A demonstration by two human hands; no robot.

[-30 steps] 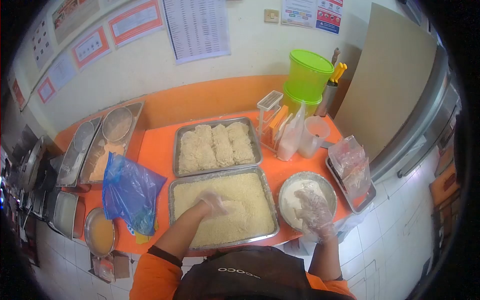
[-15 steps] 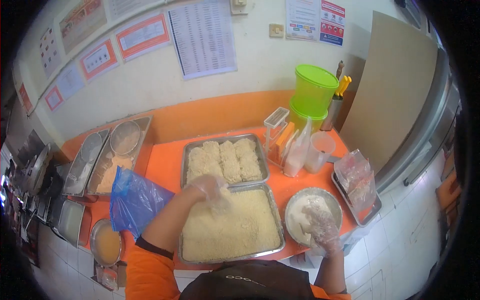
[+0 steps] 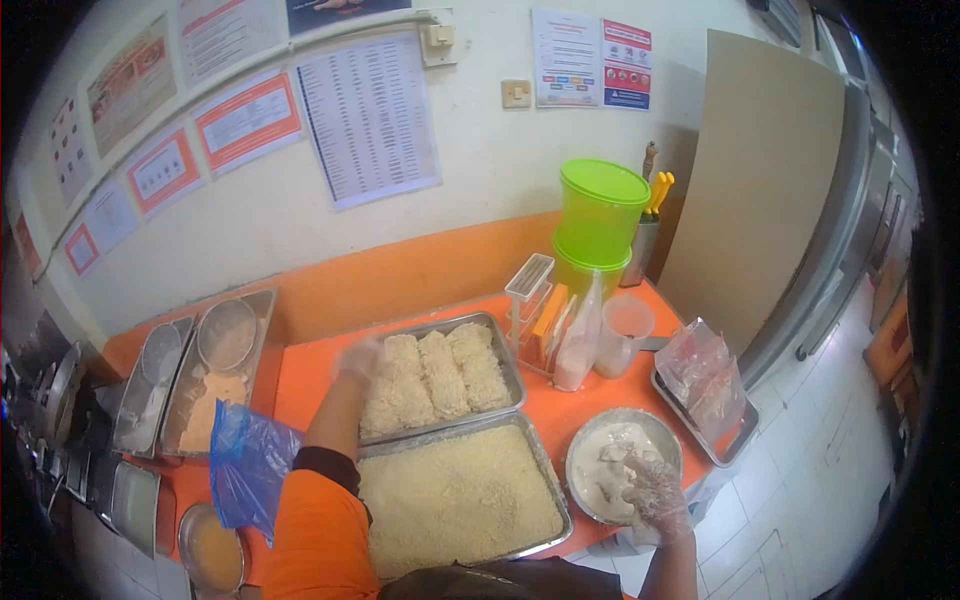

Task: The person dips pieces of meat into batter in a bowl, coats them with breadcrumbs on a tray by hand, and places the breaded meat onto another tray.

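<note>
My left hand (image 3: 360, 357), in a clear plastic glove, is at the left edge of a metal tray (image 3: 516, 392) of breaded pieces (image 3: 440, 375) laid in rows. Motion smears its fingers, so its grip and anything in it cannot be made out. Nearer to me, a second metal tray (image 3: 563, 490) is full of pale breadcrumbs (image 3: 460, 495). On the right, my gloved right hand (image 3: 655, 500) reaches into a round metal bowl (image 3: 676, 450) of white flour (image 3: 600, 462). Its floury fingers are apart, touching white-coated lumps.
At the left stand metal bins (image 3: 265, 330) with sieves, a blue plastic bag (image 3: 245, 465) and a bowl of yellowish liquid (image 3: 212, 555). Green tubs (image 3: 600, 215), a knife holder (image 3: 640, 255) and a plastic jug (image 3: 625, 335) are at the back. A tray with plastic bags (image 3: 705, 380) lies right.
My left hand has moved from above the breadcrumbs to the far left side of the breaded pieces. My right hand stays in the flour bowl. The camera view has shifted.
</note>
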